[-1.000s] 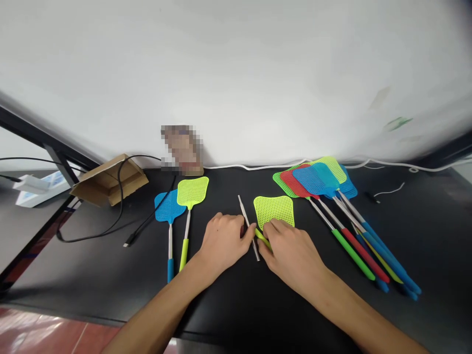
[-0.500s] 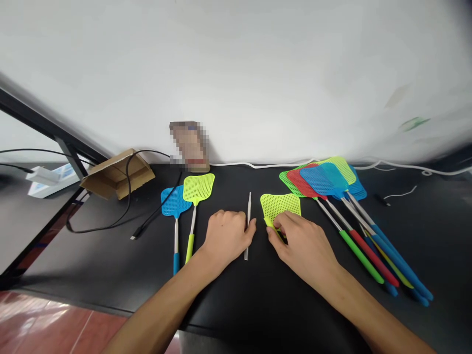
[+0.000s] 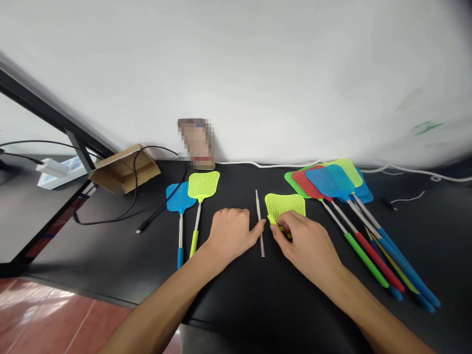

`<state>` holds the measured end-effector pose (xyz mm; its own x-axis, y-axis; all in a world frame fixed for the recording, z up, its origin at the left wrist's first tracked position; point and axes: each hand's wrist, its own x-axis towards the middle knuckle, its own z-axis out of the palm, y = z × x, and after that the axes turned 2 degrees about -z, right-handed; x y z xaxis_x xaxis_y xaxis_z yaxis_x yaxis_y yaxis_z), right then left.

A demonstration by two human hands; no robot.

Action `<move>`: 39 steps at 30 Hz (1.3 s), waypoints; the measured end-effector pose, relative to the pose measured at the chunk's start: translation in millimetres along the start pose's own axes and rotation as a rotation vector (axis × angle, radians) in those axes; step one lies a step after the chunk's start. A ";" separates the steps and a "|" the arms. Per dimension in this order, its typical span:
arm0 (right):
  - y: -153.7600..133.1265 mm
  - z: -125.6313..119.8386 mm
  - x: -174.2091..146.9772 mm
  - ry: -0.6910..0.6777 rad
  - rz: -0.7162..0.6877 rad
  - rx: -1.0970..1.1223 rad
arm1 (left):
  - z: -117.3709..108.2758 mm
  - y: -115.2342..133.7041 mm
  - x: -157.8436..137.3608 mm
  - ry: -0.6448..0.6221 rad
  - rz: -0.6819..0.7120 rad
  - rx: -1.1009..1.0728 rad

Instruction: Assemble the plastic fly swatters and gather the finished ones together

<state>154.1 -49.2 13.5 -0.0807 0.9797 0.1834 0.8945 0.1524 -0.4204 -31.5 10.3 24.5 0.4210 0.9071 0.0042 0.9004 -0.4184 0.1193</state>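
My right hand [image 3: 308,238] is closed on a lime-yellow fly swatter head [image 3: 285,204], with thumb and fingertips at its lower left edge. A short lime-yellow piece [image 3: 272,219] shows by that thumb; whether it joins the head I cannot tell. My left hand [image 3: 232,228] rests on the table with fingers folded under and hidden. Its thumb lies across a thin metal rod [image 3: 257,204], which lies between the two hands. Left of that hand are a blue fly swatter [image 3: 180,196] and a lime-yellow fly swatter [image 3: 203,185] with metal shafts.
On the right, a fanned pile holds several fly swatters [image 3: 328,181], handles toward me. An open cardboard box [image 3: 125,169], a black cable [image 3: 147,221] and a power strip [image 3: 70,169] are at the left. A blurred upright box [image 3: 197,145] leans on the wall. A white cord [image 3: 258,165] runs along it.
The view has shifted slightly. My left thumb has moved a little right, and the rod's near end has swung right with it. My right hand keeps its hold on the swatter head.
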 end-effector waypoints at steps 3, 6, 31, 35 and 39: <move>-1.6 0.6 -1.1 0.004 -0.017 0.005 | -0.4 0.8 -0.4 -0.025 -0.016 0.024; -2.0 1.7 -1.7 0.002 -0.031 -0.007 | -1.8 2.0 -1.0 -0.048 -0.017 0.050; -18.7 -6.6 -8.1 0.158 -0.258 0.225 | -20.2 -14.5 4.1 0.459 -0.164 -1.455; -19.8 -7.5 -9.0 0.168 -0.299 0.254 | -18.5 -11.4 0.9 0.437 -0.106 -1.497; -19.2 -8.1 -9.9 0.179 -0.297 0.271 | -17.4 -11.1 1.1 0.445 -0.090 -1.520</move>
<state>141.3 -62.9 26.9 -0.2182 0.8540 0.4723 0.6941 0.4760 -0.5401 -43.0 16.7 40.4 0.0643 0.9800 0.1882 -0.1402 -0.1779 0.9740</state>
